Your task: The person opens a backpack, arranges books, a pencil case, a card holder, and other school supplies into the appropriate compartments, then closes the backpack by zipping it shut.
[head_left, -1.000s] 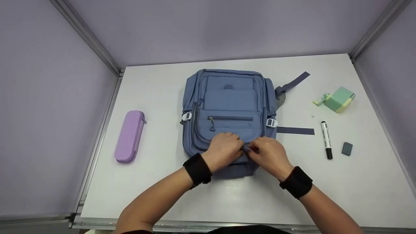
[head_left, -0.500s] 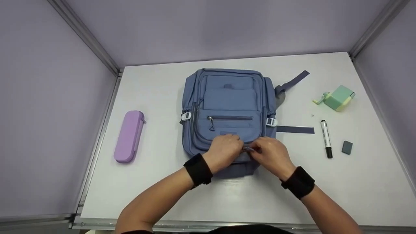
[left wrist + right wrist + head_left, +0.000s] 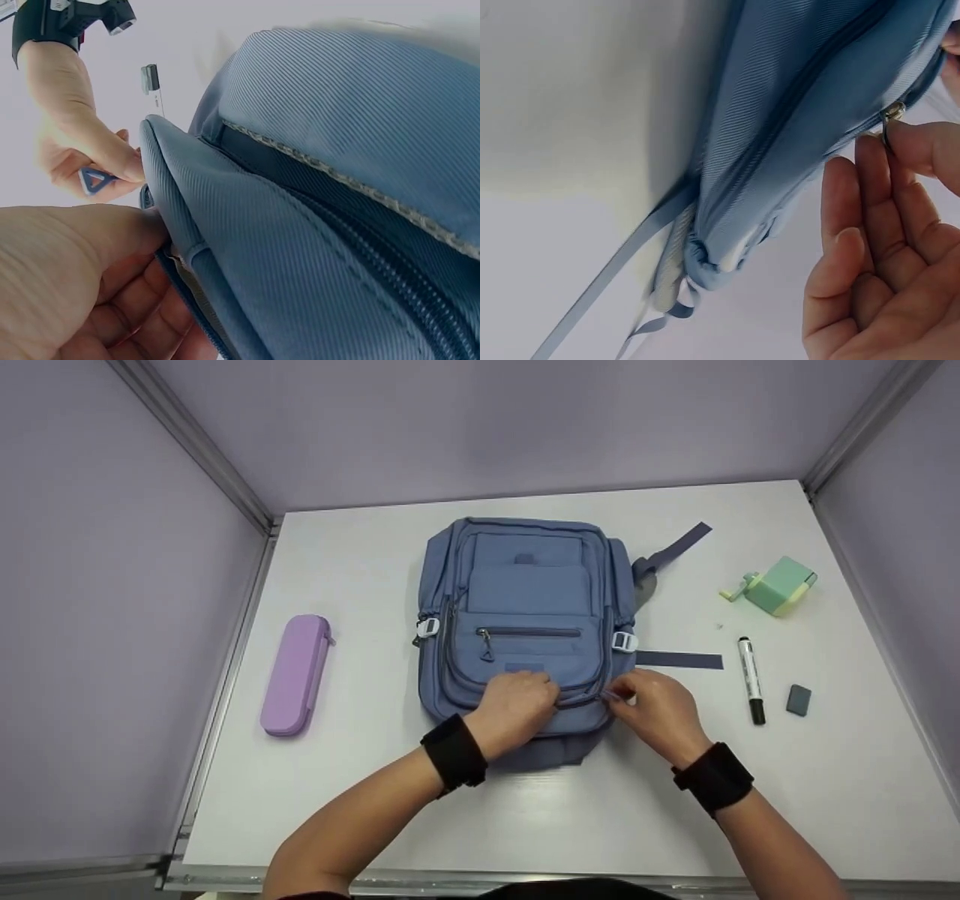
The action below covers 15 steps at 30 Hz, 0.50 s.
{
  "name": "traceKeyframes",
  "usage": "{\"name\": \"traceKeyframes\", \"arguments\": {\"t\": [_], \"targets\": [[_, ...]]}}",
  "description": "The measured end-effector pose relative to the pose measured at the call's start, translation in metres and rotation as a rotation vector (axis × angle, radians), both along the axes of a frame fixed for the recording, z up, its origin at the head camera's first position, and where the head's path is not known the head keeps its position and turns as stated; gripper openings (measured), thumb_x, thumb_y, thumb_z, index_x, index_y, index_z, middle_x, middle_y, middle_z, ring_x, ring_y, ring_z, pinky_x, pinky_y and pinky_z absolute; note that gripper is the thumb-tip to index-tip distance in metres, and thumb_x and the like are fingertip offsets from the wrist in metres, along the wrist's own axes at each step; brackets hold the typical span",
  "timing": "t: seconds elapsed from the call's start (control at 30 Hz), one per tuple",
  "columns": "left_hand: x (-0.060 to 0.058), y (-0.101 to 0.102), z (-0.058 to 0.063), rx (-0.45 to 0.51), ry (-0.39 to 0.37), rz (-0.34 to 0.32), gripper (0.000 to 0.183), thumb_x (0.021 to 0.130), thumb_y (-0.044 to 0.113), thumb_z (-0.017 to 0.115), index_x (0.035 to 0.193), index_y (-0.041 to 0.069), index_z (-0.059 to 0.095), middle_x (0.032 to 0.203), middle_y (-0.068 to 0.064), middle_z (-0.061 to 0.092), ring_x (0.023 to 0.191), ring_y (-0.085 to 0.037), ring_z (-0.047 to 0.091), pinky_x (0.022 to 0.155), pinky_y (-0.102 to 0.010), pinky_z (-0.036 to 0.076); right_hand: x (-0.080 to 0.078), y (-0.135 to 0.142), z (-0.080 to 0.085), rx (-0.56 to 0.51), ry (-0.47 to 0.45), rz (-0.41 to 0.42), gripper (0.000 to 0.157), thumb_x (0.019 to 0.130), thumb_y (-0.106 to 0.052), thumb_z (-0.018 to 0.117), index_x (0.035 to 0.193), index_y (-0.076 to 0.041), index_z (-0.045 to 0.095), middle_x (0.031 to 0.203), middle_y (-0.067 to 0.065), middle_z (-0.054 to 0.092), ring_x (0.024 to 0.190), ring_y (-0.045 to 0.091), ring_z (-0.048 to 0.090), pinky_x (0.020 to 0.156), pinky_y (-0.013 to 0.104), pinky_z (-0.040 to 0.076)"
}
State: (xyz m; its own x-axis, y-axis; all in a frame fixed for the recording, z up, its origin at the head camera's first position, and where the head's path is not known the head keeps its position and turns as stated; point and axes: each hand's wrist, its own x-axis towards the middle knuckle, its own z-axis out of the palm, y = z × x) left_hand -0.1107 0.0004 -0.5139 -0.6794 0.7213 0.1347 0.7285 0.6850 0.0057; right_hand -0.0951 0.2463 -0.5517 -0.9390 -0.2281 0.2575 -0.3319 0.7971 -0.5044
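A blue backpack (image 3: 529, 589) lies front side up on the white table. My left hand (image 3: 516, 709) pinches the fabric edge beside a zipper low on its front pocket. Pale lining (image 3: 191, 289) shows in the gap by those fingers in the left wrist view. To the right, at the pocket's lower right corner, my right hand (image 3: 656, 709) pinches a zipper pull (image 3: 895, 111) between thumb and fingertips. The pull's blue triangular end sticks out of the right hand in the left wrist view. Another zipper (image 3: 529, 632) runs across the pocket higher up.
A purple zippered case (image 3: 296, 675) lies on the left of the table (image 3: 375, 825). On the right are a green crank pencil sharpener (image 3: 781, 586), a black-and-white marker (image 3: 751, 679) and a dark eraser-like block (image 3: 799, 700). Backpack straps (image 3: 679, 660) stretch out rightward.
My right hand has slid the zipper pull rightward along the pocket's lower edge, away from my left hand. The left hand has stayed in place, gripping the fabric.
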Motion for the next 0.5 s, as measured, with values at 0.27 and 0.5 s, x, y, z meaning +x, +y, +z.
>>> {"name": "traceKeyframes", "arguments": {"t": [0.27,0.5], "targets": [[0.000,0.000,-0.002,0.030,-0.043,0.003,0.019,0.095,0.025,0.073,0.079,0.015,0.069,0.077,0.000,0.063,0.067,-0.017,0.063,0.053,-0.032,0.052,-0.006,0.004,-0.007,0.037,-0.023,-0.014,0.012,0.082,-0.003,0.081,0.089,-0.010,0.075,0.087,0.004,0.069,0.082,0.023,0.066,0.071,0.042,0.053],[-0.002,0.002,-0.004,0.044,-0.068,0.012,0.018,0.094,0.017,0.069,0.076,0.015,0.067,0.075,0.000,0.062,0.064,-0.017,0.060,0.050,-0.032,0.049,-0.006,0.004,-0.012,0.075,0.001,0.028,0.014,0.079,-0.004,0.084,0.089,-0.010,0.075,0.085,0.002,0.066,0.081,0.021,0.061,0.070,0.039,0.050]]}}
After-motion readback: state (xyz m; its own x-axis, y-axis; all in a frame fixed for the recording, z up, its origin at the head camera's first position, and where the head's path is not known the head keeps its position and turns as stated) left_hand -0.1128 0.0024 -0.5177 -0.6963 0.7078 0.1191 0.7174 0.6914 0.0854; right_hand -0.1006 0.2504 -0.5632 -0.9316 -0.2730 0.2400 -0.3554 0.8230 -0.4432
